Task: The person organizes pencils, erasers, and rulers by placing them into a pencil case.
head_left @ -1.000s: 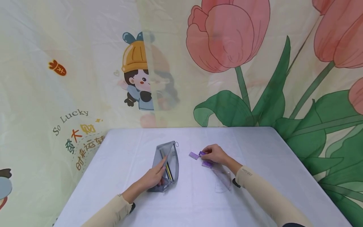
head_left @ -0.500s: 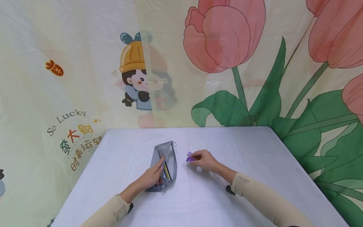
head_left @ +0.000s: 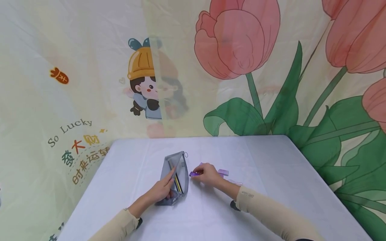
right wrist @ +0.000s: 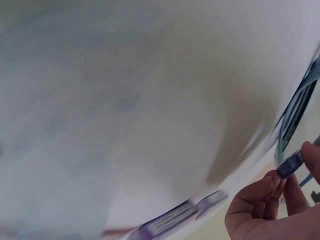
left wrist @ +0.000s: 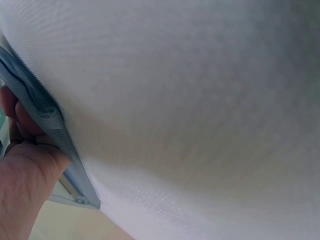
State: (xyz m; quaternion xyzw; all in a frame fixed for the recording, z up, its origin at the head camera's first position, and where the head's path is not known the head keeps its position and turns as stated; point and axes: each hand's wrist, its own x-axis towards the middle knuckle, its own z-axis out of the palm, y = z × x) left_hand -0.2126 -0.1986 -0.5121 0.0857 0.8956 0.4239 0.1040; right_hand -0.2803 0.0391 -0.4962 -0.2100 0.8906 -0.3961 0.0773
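Small purple piece [head_left: 195, 173], flat and oblong, pinched at the fingertips of the right hand [head_left: 206, 174], just right of the pouch [head_left: 175, 177] and a little above the table [head_left: 271, 160]; too small and partly covered by fingers to name further. In the right wrist view, blurred, seen as a short dark-violet bar [right wrist: 290, 165] between thumb and curled fingers [right wrist: 252, 202].

Grey mesh pouch, soft and see-through, tapering to a point at the far end, with a small ring pull there; zip open along the top, yellow and dark pencils [head_left: 176, 179] showing inside, their near ends hidden under the left hand [head_left: 163, 189]. Left hand gripping the pouch's near end, forefinger laid straight along the opening, thumb under the fabric; in the left wrist view, only the woven mesh edge [left wrist: 42, 112] and curled fingers [left wrist: 22, 165] clear, the rest filled by white cloth.

Behind the right hand, a pale lilac block [head_left: 223, 172] lying flat, half hidden by the wrist; beside it a clear ruler [head_left: 235, 182], barely visible against the smooth white tablecloth. Beige sleeves [head_left: 268, 214] on both forearms. Printed fabric backdrop [head_left: 241, 50] with tulips and a cartoon figure behind.
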